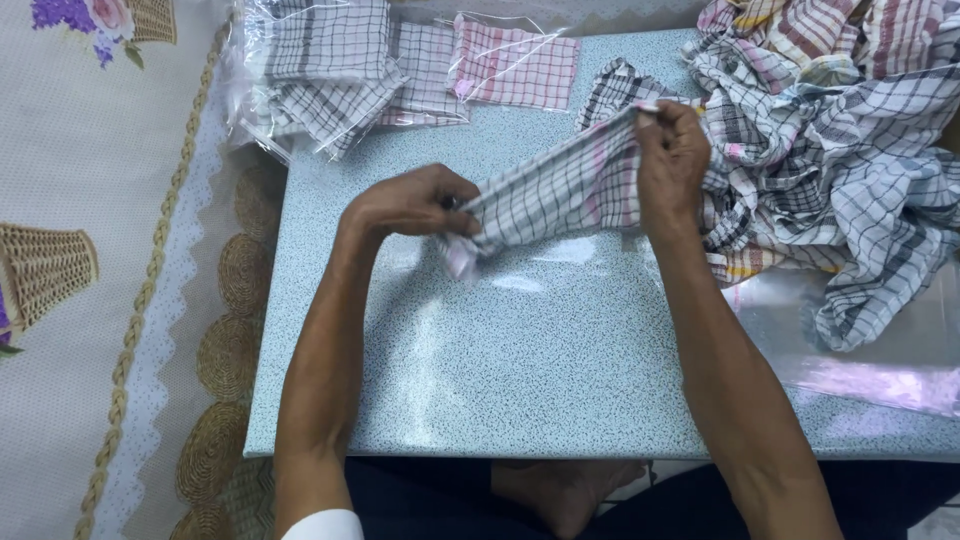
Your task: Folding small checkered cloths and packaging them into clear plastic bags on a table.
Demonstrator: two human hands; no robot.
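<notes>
Here, both hands stretch one checked cloth [560, 190] above the speckled tabletop [520, 350]: the left hand [410, 205] pinches its near end, the right hand [672, 160] its far corner. Several bagged cloths [400, 70] already lie at the far edge; a heap of loose cloths [840, 150] waits at right, beside an empty clear bag [860, 340].

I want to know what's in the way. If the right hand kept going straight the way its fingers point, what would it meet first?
The right hand, gripping the checked grey-and-pink cloth, points toward the table's far edge. Probably it would first meet the crumpled pile of checked cloths just beyond its fingertips, though depth is unclear.
</notes>
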